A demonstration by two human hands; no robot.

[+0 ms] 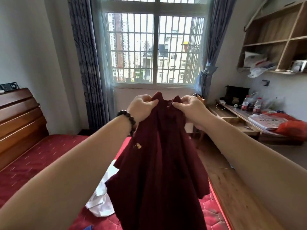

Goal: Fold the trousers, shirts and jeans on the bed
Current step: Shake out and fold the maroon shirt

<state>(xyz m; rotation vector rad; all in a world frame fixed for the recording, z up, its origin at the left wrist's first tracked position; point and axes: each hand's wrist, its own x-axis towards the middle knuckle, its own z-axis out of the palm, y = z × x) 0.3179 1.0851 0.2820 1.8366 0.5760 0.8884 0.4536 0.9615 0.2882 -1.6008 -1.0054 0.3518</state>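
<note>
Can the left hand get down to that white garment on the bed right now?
Probably not yet: the left hand and right hand both grip the dark red garment held up, which hangs over part of the white garment. Release first.

No text, brand or number could be read. The red labels on the bottles (251,105) on the counter (239,117) were too blurred, as was the small yellow emblem on the maroon garment (159,155).

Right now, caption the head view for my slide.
Both hands, left hand and right hand, hold up a maroon garment above the red bed.
</note>
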